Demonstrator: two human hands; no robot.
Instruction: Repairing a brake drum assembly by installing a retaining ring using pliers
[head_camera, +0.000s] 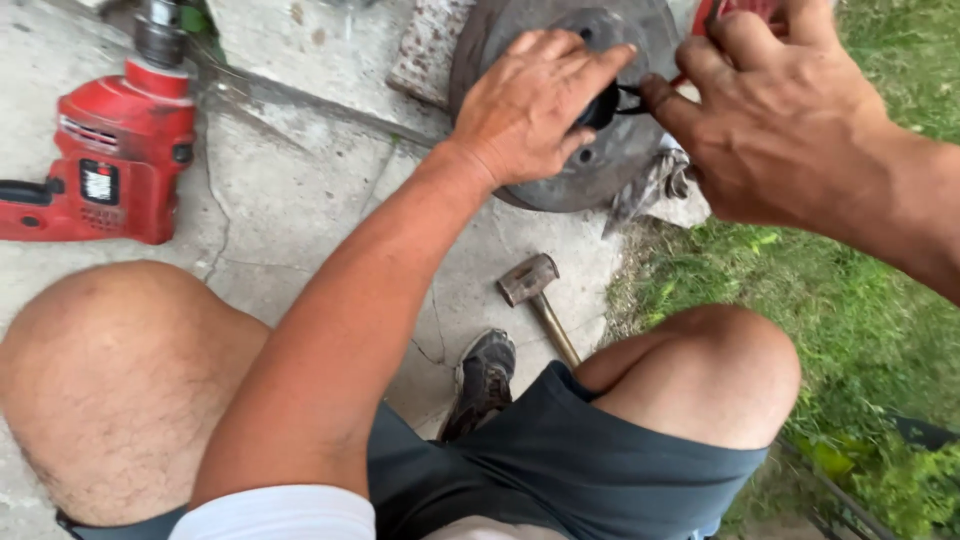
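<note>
Ground: cracked concrete slab (300, 200), grass along the side of the right hand.
Disc: a rusty round metal disc (610, 150) stands tilted on the slab, directly under both hands, with a dark hub at its middle.
Left hand: left hand (535, 105) lies on the disc's face, fingers spread over the hub; nearer the centre.
Right hand: right hand (770, 120) pinches a thin black loop (630, 98) just beside the left fingertips.
Nearby: hammer (535, 290) below the left hand; red power drill (110, 160) well apart, on the left hand's outer side.
</note>
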